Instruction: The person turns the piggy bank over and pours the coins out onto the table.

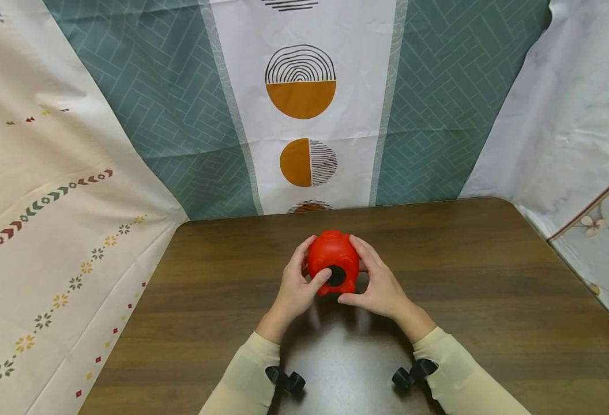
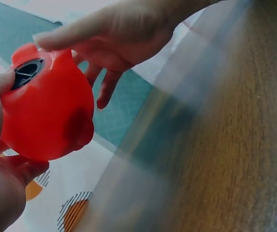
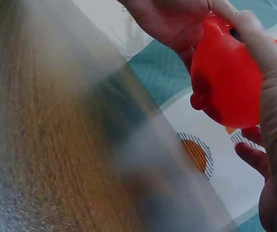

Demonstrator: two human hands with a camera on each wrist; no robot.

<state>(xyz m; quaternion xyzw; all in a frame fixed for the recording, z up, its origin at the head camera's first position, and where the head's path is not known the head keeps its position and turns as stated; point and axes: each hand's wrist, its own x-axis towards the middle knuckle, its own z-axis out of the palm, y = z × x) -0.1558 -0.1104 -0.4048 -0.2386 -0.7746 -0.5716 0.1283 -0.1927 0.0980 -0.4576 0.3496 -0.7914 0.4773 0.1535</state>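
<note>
From where I stand, what everything centres on is a glossy red, rounded plastic figure with stubby feet [image 1: 330, 252], held up in front of the person, seemingly off the table and over its far half. A round black plug [image 1: 338, 277] set in the red shell is turned back towards the wearer, likely so that side can be seen and reached by a thumb. The left hand [image 1: 293, 286] grips the figure from its left, fingers bent round the side and underneath, thumb laid at the plug's edge; that looks like the steadier hold. The right hand [image 1: 382, 290] spans the other side in a wide, light grip, thumb by a foot and fingers on the far flank, some of them standing away from the shell; how hard it presses I can't tell. Having a hand on each side makes sense to me, since the smooth, curved body could easily roll. Below lies a brown wood-grain table [image 1: 221, 311], pale and shiny between the forearms. Cream sleeves [image 1: 250, 369] cover both arms, with a small black device [image 1: 286, 381] at each wrist. Beyond the table's far edge hangs a teal-and-white patterned cloth [image 1: 172, 98].
</note>
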